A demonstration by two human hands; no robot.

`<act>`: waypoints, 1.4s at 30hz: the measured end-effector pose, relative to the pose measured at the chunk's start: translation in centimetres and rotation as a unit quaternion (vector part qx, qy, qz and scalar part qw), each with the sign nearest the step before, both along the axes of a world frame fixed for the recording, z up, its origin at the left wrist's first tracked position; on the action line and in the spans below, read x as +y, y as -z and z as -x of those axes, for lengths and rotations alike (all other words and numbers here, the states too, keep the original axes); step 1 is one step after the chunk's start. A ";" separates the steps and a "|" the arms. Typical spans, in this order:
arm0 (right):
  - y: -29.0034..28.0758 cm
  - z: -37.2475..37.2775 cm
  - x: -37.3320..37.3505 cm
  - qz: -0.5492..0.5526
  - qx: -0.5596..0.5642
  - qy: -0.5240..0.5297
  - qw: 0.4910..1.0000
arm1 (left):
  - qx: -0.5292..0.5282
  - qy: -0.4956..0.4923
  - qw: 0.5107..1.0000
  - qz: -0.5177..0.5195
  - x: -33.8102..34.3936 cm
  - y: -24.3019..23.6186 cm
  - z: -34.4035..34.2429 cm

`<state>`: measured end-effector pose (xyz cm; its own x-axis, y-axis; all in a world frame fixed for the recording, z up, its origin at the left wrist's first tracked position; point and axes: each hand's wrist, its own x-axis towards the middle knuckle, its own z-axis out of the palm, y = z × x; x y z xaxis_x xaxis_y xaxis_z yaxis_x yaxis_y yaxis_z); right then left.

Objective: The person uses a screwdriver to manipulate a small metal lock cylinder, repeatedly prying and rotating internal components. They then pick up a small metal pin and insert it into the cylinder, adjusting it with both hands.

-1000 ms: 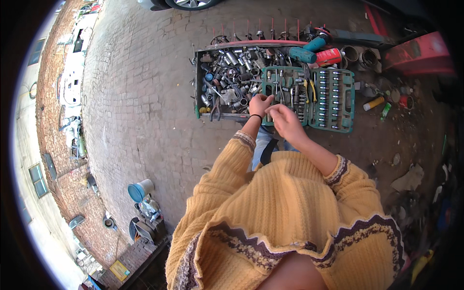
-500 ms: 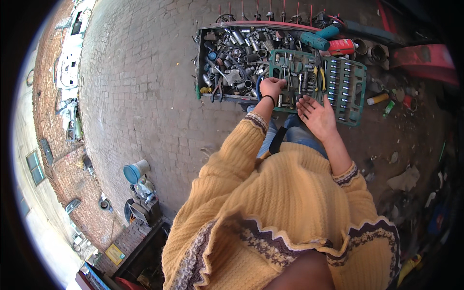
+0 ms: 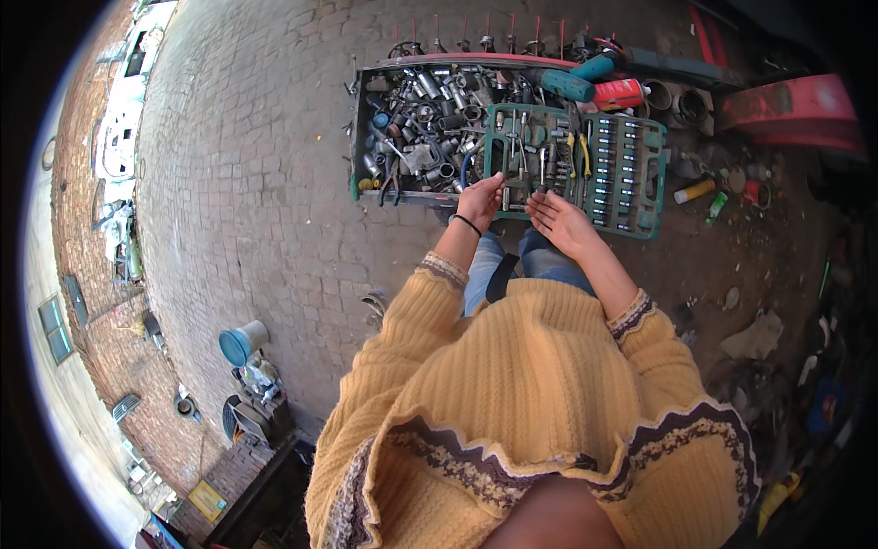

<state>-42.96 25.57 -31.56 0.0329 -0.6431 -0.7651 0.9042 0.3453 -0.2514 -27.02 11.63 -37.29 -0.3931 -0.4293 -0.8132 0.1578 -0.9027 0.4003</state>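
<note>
Green socket-set case [image 3: 655,218], head view. The case lies open in front of the person, its left half resting partly over the right end of a metal tray [image 3: 428,195]. Its right half carries columns of bit sockets [image 3: 604,165] seated in their slots; its left half holds sockets and drivers, with yellow-handled pliers [image 3: 584,156] near the hinge. Part of the lower left half is covered by the hands, so the contents of those slots cannot be read.

The left hand [image 3: 480,199] is at the case's lower left edge, thumb and fingers drawn together in a pinch; whether a small piece sits between them cannot be told. The right hand [image 3: 565,224], at the lower edge near the middle, has its fingers extended and loosely side by side, with no object visible in its grasp; contact between its fingertips and the case is uncertain.

The tray is heaped with loose sockets [image 3: 428,84], the upper pieces hiding those beneath. Dark-handled pliers [image 3: 395,186] lie across its near rim. At the far right corner are a teal power tool, perhaps a drill [image 3: 568,86], and a red can [image 3: 619,94]. The floor clutter at far right fades into shadow and is cut off by the lens rim.
</note>
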 end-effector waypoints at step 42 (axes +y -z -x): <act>-20.8 -8.1 -12.3 0.374 -0.295 0.030 0.879 | -0.134 -0.147 0.978 0.057 -17.0 -2.1 2.6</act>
